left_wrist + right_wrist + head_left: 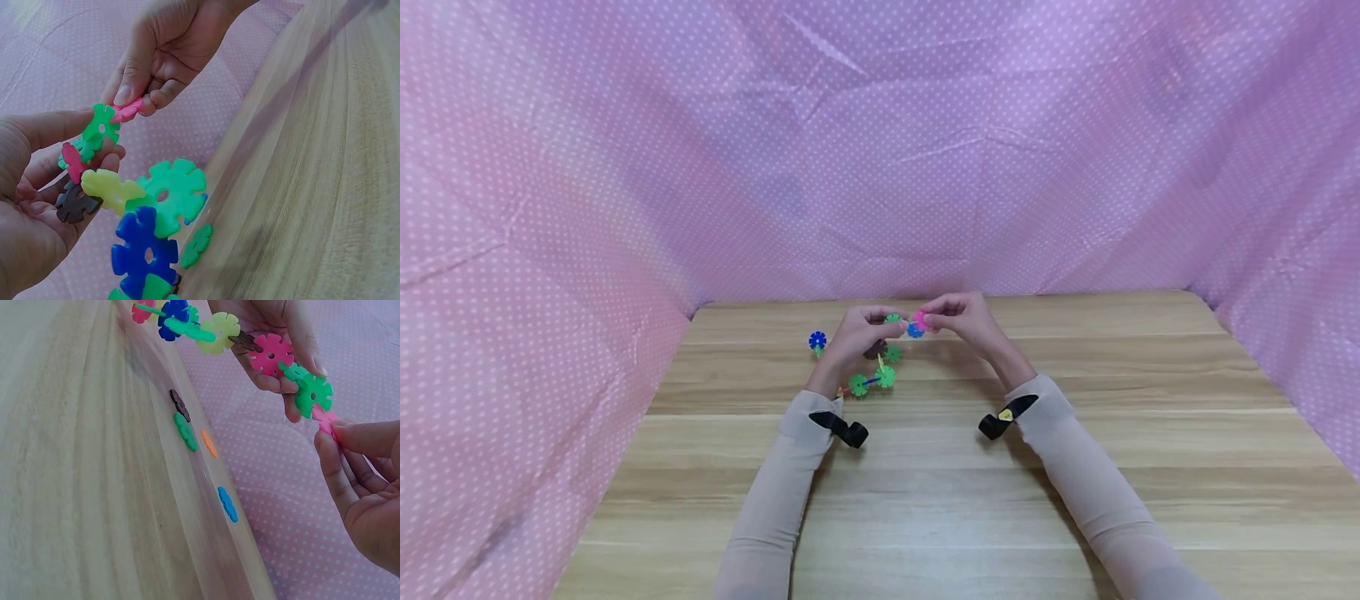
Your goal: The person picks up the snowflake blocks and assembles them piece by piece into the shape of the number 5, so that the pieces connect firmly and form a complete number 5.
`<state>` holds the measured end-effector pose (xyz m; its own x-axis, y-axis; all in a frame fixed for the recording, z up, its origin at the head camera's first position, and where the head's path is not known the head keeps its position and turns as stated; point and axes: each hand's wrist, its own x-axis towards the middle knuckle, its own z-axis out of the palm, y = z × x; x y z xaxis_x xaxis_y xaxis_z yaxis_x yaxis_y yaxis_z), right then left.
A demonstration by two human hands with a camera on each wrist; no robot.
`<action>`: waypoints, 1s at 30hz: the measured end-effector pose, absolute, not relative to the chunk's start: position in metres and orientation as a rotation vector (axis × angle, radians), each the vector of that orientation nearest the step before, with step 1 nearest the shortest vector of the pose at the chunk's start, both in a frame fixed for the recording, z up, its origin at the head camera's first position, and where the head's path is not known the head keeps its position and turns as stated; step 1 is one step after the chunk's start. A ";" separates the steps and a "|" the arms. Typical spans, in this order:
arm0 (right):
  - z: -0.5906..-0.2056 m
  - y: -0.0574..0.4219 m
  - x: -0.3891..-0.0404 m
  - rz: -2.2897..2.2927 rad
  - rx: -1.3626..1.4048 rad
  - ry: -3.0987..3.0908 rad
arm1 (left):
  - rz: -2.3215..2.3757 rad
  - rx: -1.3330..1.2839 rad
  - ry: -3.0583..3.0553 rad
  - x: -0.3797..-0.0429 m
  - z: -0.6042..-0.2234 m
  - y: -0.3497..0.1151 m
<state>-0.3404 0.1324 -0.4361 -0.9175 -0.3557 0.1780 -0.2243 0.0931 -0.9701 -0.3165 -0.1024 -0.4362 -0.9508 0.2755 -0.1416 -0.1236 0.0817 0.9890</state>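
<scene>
My left hand holds a chain of interlocking snowflake discs near its far end, fingers and thumb about a green disc. Beyond that grip the chain runs through a red disc, a brown disc, a yellow disc and a dark blue disc, hanging down toward the table. My right hand pinches a pink snowflake disc between thumb and fingers. The pink disc's edge meets the green disc at the chain's end. Part of the chain is hidden behind my left hand in the head view.
Loose on the wooden table near its far edge lie a brown disc, a green disc, an orange disc and a light blue disc. Pink dotted cloth hangs behind the table and along both sides.
</scene>
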 end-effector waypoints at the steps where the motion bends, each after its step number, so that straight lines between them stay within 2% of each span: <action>1: -0.436 0.132 -0.340 -1.963 -0.598 2.244 | 1.941 0.154 2.074 -0.316 -0.436 -0.102; 20: -0.437 0.122 -0.338 -2.021 -0.611 2.168 | 1.847 0.256 2.079 -0.317 -0.432 -0.102; 30: -0.439 0.125 -0.338 -1.839 -0.544 2.229 | 1.939 0.182 2.034 -0.318 -0.431 -0.107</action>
<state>-0.3381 0.1246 -0.4394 -0.9120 -0.4029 0.0771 -0.1523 0.1579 -0.9756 -0.3182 -0.1069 -0.4313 -0.9395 0.3106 -0.1441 -0.1291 0.0684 0.9893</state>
